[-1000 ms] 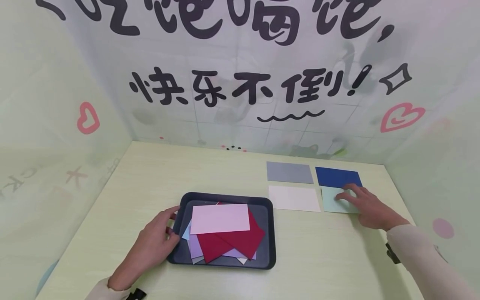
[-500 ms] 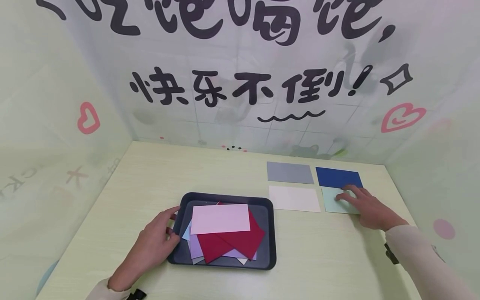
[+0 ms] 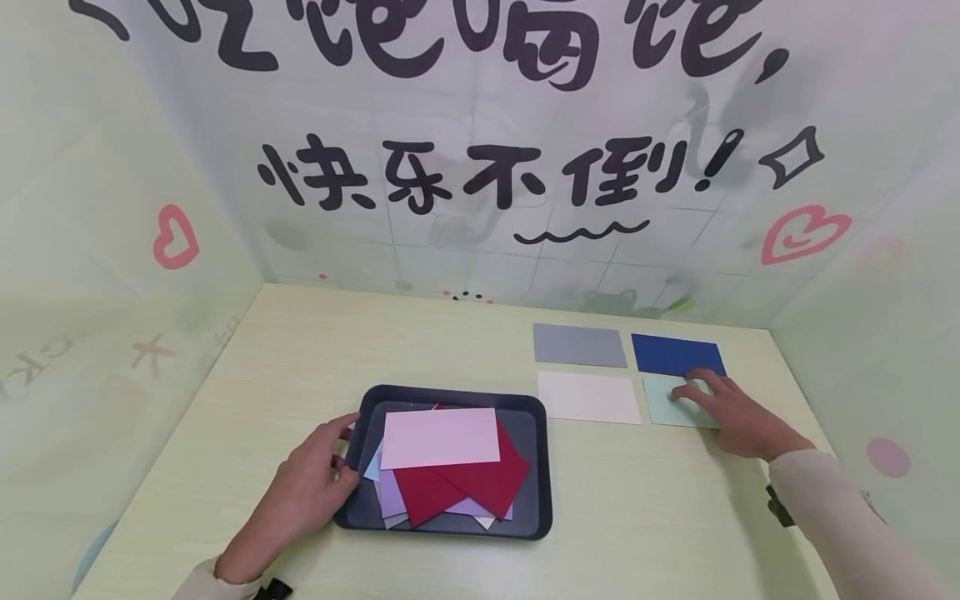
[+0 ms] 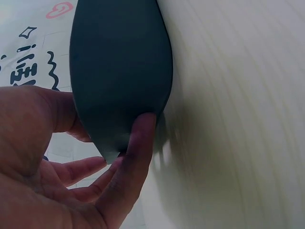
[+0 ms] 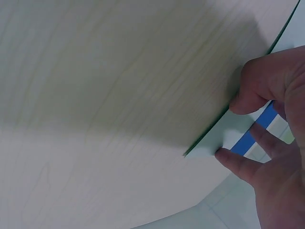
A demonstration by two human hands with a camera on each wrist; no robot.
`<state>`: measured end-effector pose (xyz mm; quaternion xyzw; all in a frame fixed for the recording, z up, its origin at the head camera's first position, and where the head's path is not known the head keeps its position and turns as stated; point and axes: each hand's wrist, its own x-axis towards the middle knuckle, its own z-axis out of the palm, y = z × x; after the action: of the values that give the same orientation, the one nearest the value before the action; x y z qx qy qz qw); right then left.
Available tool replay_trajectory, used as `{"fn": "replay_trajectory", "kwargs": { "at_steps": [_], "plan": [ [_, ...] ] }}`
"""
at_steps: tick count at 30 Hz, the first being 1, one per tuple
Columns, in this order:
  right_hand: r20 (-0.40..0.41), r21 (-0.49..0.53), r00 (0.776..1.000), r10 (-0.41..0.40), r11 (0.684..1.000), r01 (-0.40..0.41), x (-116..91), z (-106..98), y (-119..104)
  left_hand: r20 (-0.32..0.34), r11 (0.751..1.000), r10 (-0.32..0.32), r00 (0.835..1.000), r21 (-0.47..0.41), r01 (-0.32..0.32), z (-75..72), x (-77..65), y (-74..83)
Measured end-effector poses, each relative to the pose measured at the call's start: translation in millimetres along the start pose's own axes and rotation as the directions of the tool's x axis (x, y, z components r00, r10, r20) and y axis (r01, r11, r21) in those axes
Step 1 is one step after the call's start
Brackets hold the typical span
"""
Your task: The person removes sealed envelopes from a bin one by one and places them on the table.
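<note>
My left hand (image 3: pixel 311 479) grips the left side of a dark tray (image 3: pixel 544 500). In the left wrist view the thumb reaches over the tray rim, and a fingertip rests against the outer wall (image 4: pixel 119 57). Inside the tray lies a loose pile, with a pale pink card (image 3: pixel 440 438) on top of dark red ones (image 3: pixel 495 475) and lilac ones (image 3: pixel 390 496). My right hand (image 3: pixel 738 414) rests its fingertips on a light green card (image 3: pixel 663 404) lying flat on the table. The right wrist view shows the thumb at that card's near edge (image 5: pixel 209 140).
A blue card (image 3: pixel 675 354) lies just behind the green one. To its left are a grey card (image 3: pixel 579 345) and a whitish-pink card (image 3: pixel 588 397), making two rows. A printed cloth wall (image 3: pixel 465 250) stands behind the pale wooden table (image 3: pixel 337 333).
</note>
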<state>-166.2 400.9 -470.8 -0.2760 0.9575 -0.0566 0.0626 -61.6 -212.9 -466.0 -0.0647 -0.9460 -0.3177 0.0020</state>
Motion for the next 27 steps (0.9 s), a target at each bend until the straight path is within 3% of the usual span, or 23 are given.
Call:
{"fn": "replay_trajectory", "kwargs": {
  "at_steps": [6,10,15,21,27],
  "plan": [
    [-0.045,0.004,0.999,-0.025,1.0,0.025,5,-3,-8,-0.001,1.0,0.008,1.0,-0.005,-0.008,-1.3,-0.5,0.2],
    [-0.072,0.02,0.997,-0.033,0.999,0.034,16,-9,-24,-0.002,1.0,0.008,1.0,-0.002,-0.008,-2.2,-0.6,-0.2],
    [-0.133,-0.014,0.986,-0.099,0.995,0.098,38,-14,-57,-0.003,1.0,0.006,1.0,-0.006,-0.006,-3.0,-0.6,-1.2],
    [-0.228,-0.094,0.939,-0.256,0.966,0.24,68,-17,-104,0.008,1.0,-0.002,1.0,-0.023,0.003,-2.8,-1.0,-1.0],
    [-0.217,-0.076,0.928,-0.303,0.953,0.293,91,-20,-154,0.002,1.0,0.007,1.0,-0.03,-0.007,-4.0,-0.9,0.4]
  ]
}}
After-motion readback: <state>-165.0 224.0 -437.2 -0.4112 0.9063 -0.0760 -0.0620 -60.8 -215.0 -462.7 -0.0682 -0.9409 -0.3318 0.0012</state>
